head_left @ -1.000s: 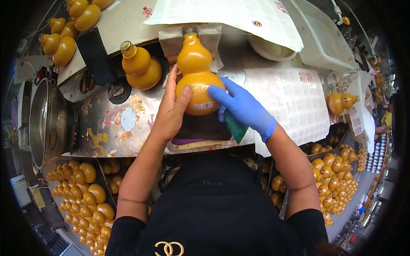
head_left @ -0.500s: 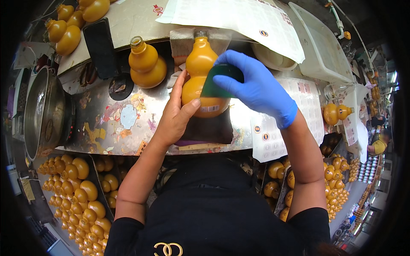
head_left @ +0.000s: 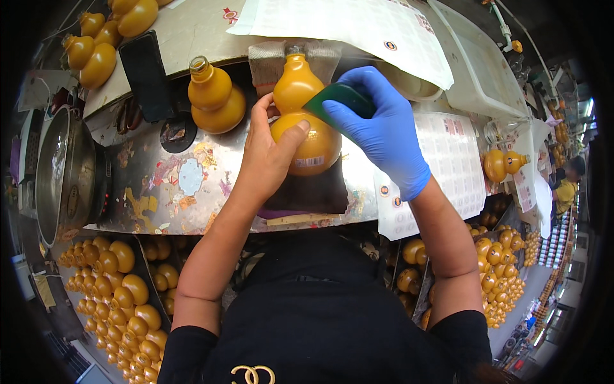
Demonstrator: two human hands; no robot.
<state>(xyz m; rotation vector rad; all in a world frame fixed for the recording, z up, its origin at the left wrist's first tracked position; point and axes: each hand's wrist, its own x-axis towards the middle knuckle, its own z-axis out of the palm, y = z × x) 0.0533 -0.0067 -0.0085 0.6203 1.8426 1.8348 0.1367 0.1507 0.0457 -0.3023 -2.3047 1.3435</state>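
Note:
A yellow gourd-shaped bottle [head_left: 313, 150] lies on a dark pad [head_left: 313, 192] with its neck pointing away, resting on a folded cloth [head_left: 265, 64]. My bare left hand [head_left: 272, 147] grips its left side, the thumb across the lower bulb. A small barcode label shows on that bulb. In a blue glove, my right hand [head_left: 384, 128] pinches a flat green scraper [head_left: 339, 105]. The scraper's pointed corner is at the bottle's waist, on its right side; whether it touches the surface I cannot tell.
Another gourd bottle [head_left: 217, 102] stands at the left, near a phone [head_left: 146, 77] on a stand. A metal pan [head_left: 61, 173] is at far left. Label sheets [head_left: 448, 166] lie right, with a white tub [head_left: 480, 70] beyond. Many gourd bottles [head_left: 121, 275] are stacked below the table.
The scraper has moved up from the lower bulb to the bottle's waist and tilted. My left hand's thumb has shifted higher on the bulb.

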